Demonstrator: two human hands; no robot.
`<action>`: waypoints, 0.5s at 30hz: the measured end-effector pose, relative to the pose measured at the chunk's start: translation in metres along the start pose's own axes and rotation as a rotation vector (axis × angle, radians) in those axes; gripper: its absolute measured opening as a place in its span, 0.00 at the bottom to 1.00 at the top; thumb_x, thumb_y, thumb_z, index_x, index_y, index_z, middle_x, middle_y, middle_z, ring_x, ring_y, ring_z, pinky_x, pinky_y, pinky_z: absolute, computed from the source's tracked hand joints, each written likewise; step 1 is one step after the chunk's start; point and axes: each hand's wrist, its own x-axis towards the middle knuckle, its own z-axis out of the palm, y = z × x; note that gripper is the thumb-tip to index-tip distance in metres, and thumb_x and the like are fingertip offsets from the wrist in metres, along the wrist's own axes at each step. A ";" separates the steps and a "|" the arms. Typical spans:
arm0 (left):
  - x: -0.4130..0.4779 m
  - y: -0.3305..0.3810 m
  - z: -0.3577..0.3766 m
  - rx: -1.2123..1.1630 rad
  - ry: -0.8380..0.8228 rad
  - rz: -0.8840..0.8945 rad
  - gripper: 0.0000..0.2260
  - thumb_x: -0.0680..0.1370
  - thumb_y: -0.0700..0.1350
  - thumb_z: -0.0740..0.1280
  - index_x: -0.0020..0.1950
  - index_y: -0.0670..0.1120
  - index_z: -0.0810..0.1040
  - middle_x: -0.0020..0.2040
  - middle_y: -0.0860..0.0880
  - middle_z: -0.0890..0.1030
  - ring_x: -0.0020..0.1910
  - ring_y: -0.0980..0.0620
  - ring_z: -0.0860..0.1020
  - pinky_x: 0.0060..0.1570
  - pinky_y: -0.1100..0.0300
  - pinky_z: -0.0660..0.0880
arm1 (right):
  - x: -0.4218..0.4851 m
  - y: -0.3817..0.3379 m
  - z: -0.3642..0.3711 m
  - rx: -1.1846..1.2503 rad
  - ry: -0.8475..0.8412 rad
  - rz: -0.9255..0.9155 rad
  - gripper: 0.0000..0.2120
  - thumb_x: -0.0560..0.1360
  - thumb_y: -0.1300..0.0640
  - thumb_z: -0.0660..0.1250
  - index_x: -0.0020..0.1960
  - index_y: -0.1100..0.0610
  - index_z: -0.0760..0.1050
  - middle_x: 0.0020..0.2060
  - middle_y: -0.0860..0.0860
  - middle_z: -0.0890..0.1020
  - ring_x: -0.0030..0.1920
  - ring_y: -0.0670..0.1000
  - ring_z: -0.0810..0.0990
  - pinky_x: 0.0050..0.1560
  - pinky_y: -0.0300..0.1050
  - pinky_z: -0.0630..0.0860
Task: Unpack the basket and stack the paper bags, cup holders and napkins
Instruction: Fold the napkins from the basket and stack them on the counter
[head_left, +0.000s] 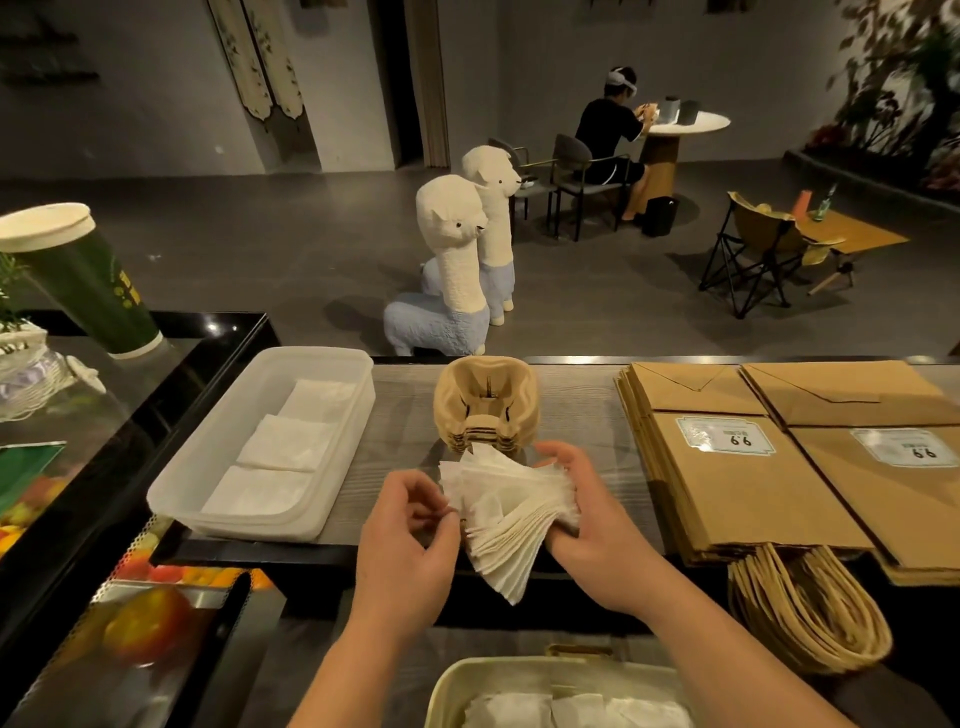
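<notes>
A fanned stack of white napkins (511, 514) is held over the counter's front edge. My right hand (587, 525) grips it from the right, and my left hand (410, 540) pinches its left edge. Behind them stands a stack of brown pulp cup holders (485, 410). Two stacks of brown paper bags (737, 478) lie flat at the right, their twisted handles (810, 608) hanging over the edge. A clear plastic tray (208, 457) at the left holds three flat napkin piles (283, 447). The basket (519, 670) at the bottom holds more napkins.
A tall green cup (83, 280) with a white lid stands on the black display case (156, 374) at the left, fruit under its glass. Beyond the counter stand two alpaca figures (457, 265), chairs, tables and a seated person (613, 140).
</notes>
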 end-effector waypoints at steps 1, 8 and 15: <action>-0.002 -0.001 0.001 -0.016 0.021 -0.028 0.13 0.75 0.33 0.73 0.48 0.50 0.74 0.44 0.56 0.81 0.41 0.54 0.81 0.43 0.60 0.80 | 0.000 0.001 0.001 -0.006 0.006 0.007 0.34 0.77 0.63 0.70 0.68 0.31 0.59 0.59 0.40 0.77 0.57 0.42 0.79 0.63 0.43 0.76; 0.000 0.003 -0.001 -0.096 -0.167 -0.087 0.17 0.75 0.36 0.74 0.48 0.59 0.77 0.46 0.56 0.83 0.40 0.52 0.82 0.44 0.57 0.80 | 0.004 0.005 0.000 0.035 0.027 -0.004 0.33 0.77 0.64 0.70 0.69 0.35 0.62 0.56 0.40 0.79 0.56 0.45 0.81 0.62 0.48 0.78; 0.013 0.026 0.007 0.061 -0.284 0.024 0.08 0.76 0.49 0.73 0.51 0.60 0.79 0.44 0.60 0.81 0.35 0.60 0.76 0.37 0.66 0.73 | 0.001 0.004 0.000 0.026 0.043 -0.036 0.35 0.76 0.64 0.73 0.66 0.31 0.63 0.54 0.39 0.78 0.53 0.45 0.81 0.58 0.45 0.79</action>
